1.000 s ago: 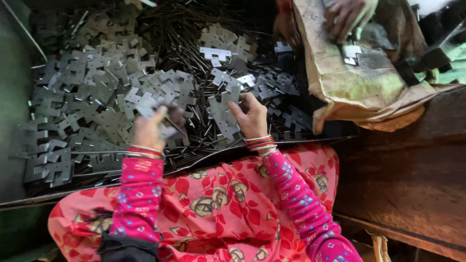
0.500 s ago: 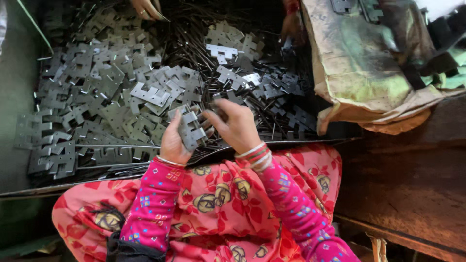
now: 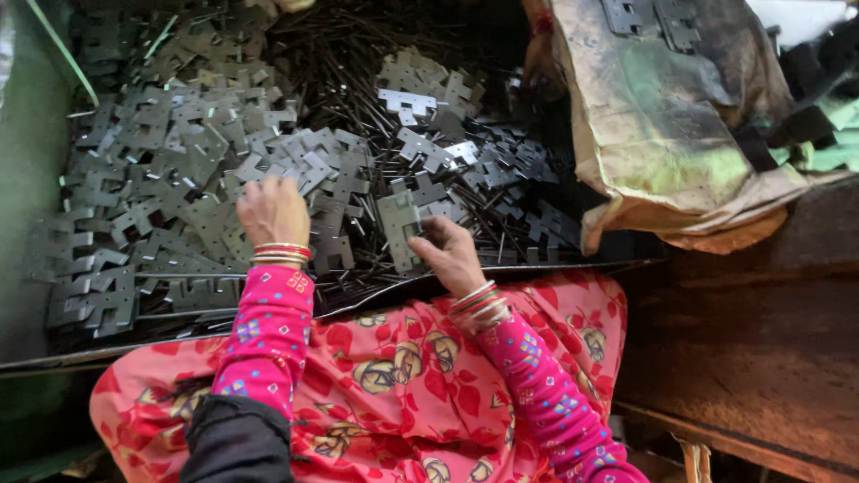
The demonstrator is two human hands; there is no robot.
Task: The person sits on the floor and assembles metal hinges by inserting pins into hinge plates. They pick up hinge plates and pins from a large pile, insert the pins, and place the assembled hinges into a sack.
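Right hand (image 3: 452,255): grip pinching stamped metal plate (image 3: 400,225) at edge | left hand (image 3: 273,210): fingers spread on plate pile (image 3: 170,197) | plate likely stiff, thin, sharp-edged

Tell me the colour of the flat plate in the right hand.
Dull grey metal plate, seen in the head view.

The single head-worn camera looks steeply down from close above the lap (no second view shares the scene), facing forward over both hands onto a tray of grey metal plates (image 3: 179,179).
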